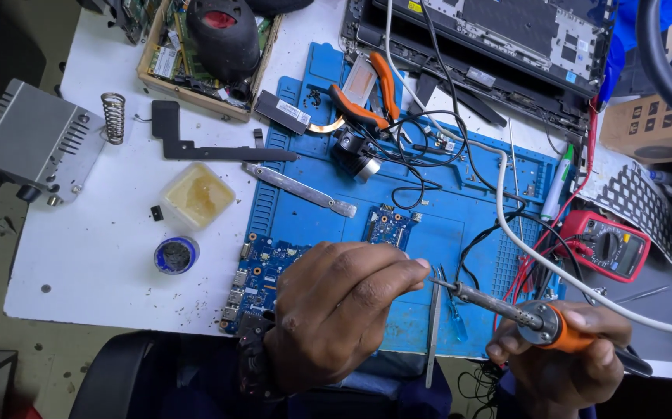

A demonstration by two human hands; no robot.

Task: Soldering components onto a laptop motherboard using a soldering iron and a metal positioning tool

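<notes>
head view: looked down on a white table [95,256] carrying a blue work mat [460,225]. left hand [336,310] seen near the front edge, fingers curled and pinched together at the tips, reaching toward the metal tip of a soldering iron [506,310]; could not tell whether anything thin sat between those fingertips. right hand [568,361] clenched around the iron's orange grip, barrel angled up and to the left, tip just beside the left fingertips and over the mat. white cord [499,178] ran from the iron's side up across the mat toward the top edge. blue circuit board [262,271] lay on the mat's lower left corner, partly hidden under the left hand; a smaller blue board [388,225] sat just above the hand. tweezers [433,334] lay upright between the two hands. orange-handled pliers [367,97] rested near the mat's top, red multimeter [607,244] to the right. flux tub [196,194] and small round tin [175,254] stood on the table left of the mat, grey metal box [33,143] at the far left, opened laptop chassis [483,46] at the top.
</notes>
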